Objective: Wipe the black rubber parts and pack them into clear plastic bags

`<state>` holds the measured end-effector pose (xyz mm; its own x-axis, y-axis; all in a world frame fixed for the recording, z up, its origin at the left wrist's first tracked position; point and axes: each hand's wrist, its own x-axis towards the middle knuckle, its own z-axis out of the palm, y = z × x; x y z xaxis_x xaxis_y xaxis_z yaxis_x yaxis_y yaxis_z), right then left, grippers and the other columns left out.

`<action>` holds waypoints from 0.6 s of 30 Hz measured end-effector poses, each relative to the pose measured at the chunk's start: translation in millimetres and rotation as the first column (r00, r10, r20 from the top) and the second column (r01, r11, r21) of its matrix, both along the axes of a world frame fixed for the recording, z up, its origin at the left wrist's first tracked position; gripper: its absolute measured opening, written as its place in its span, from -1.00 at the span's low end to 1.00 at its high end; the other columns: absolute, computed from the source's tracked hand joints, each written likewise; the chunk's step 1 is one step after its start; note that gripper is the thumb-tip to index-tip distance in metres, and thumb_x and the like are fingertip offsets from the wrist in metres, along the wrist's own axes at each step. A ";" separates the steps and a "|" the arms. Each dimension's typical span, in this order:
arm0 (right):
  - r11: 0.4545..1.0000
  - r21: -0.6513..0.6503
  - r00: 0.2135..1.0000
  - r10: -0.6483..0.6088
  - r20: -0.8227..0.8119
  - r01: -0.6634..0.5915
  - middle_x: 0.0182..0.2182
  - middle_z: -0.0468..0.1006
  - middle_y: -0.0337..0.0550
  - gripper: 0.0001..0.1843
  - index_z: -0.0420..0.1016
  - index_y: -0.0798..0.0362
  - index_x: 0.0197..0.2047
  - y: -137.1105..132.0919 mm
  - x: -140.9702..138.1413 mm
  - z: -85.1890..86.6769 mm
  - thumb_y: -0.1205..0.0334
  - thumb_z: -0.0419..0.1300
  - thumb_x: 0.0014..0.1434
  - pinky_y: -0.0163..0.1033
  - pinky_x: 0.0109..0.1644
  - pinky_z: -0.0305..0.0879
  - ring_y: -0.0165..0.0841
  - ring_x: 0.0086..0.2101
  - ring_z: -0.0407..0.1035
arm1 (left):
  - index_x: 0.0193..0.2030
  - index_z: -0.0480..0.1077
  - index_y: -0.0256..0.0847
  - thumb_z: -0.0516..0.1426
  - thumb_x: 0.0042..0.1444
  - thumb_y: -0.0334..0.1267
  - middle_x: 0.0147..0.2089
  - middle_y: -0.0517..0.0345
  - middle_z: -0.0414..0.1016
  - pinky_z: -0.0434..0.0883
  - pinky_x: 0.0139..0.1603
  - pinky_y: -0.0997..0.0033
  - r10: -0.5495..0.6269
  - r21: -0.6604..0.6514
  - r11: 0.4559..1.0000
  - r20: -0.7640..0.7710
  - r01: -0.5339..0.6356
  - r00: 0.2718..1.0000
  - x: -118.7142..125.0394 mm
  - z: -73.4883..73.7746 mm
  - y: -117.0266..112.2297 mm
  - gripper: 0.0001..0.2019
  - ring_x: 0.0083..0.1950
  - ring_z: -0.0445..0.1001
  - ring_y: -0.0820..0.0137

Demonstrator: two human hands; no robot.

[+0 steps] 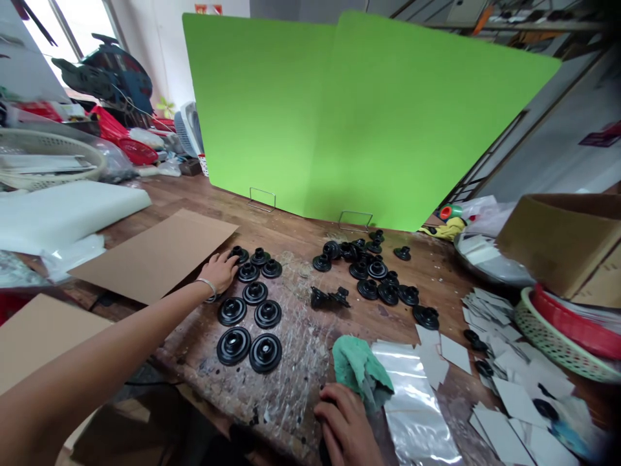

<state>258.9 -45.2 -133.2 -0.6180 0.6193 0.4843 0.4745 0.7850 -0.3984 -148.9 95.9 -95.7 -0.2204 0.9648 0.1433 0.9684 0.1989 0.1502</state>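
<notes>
My left hand [220,270] reaches over the tabletop, its fingers closed at the edge of a small black round stepped disc [239,254]. That disc sits at the far end of two rough rows of similar parts, such as a larger black disc [265,353] near the front. At the table's front edge my right hand [347,421] has curled fingers, and a dark thing shows partly beneath them; its kind is hidden. Just beyond those fingers lies a crumpled green cloth [361,369]. A loose pile of black flanged parts [369,268] spreads over the middle right.
Brown cardboard [160,255] lies left of the discs. Clear plastic bags [417,408] and scattered white cards [521,401] are to the right, near a green basket [557,336] and a cardboard box [557,239]. Green panels [339,116] stand along the back.
</notes>
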 end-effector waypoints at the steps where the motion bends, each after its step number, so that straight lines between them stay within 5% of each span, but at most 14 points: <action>1: 1.000 -0.006 1.000 0.001 0.008 -0.001 -0.16 0.43 -0.07 -0.63 0.37 0.00 -0.17 0.1 0.4 -0.9 0.57 0.00 0.01 -0.15 -0.02 0.35 -0.25 -0.09 0.35 | 0.18 0.29 -0.19 -0.12 0.23 -0.11 0.29 -0.14 0.20 0.16 0.19 -0.05 0.004 0.013 1.000 -0.006 -0.004 1.000 1.1 1.6 2.1 -0.55 0.29 0.14 0.06; 5: 1.000 -0.021 1.000 -0.003 0.006 0.003 -0.16 0.44 -0.08 -0.63 0.38 0.00 -0.17 0.1 0.7 -3.3 0.57 0.01 0.00 -0.15 -0.01 0.34 -0.24 -0.09 0.36 | 0.16 0.29 -0.26 -0.19 0.26 -0.05 0.28 -0.26 0.16 0.09 0.20 -0.13 0.016 0.101 0.995 -0.036 -0.013 0.999 16.9 14.4 8.2 -0.51 0.31 0.07 -0.01; 11: 1.000 -0.025 1.000 0.003 0.007 -0.003 -0.16 0.44 -0.08 -0.63 0.38 0.00 -0.16 0.6 1.4 -5.4 0.56 0.01 0.01 -0.15 0.00 0.33 -0.24 -0.08 0.35 | 0.15 0.29 0.03 0.04 0.13 0.08 0.34 0.03 0.11 -0.13 0.31 -0.06 -0.184 0.094 0.977 -0.071 0.190 0.980 49.5 23.9 26.6 -0.53 0.40 -0.13 0.09; 15: 0.998 -0.057 1.000 0.005 0.021 -0.004 -0.15 0.43 -0.09 -0.64 0.38 -0.01 -0.17 0.2 2.5 -4.7 0.56 0.02 0.02 -0.14 0.01 0.32 -0.24 -0.07 0.34 | 0.13 0.34 -0.10 0.19 0.01 -0.11 0.32 -0.15 0.13 -0.08 0.24 -0.24 -0.135 0.049 0.989 -0.049 0.138 0.990 58.8 20.0 41.5 -0.50 0.37 -0.10 -0.13; 18: 0.998 -0.064 1.000 0.004 0.007 -0.004 -0.15 0.42 -0.07 -0.63 0.38 0.01 -0.17 -0.6 1.5 -1.2 0.57 0.01 0.01 -0.14 -0.01 0.33 -0.24 -0.09 0.34 | 0.19 0.28 -0.23 0.13 0.09 -0.14 0.31 -0.28 0.11 0.01 0.22 -0.24 -0.114 0.042 0.993 -0.022 0.115 0.993 60.6 28.5 37.4 -0.48 0.36 -0.07 -0.16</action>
<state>260.4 -45.8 -134.4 -0.6237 0.6464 0.4394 0.4742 0.7599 -0.4446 -88.2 133.3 -67.3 -0.1060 0.9763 0.1888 0.9873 0.0806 0.1372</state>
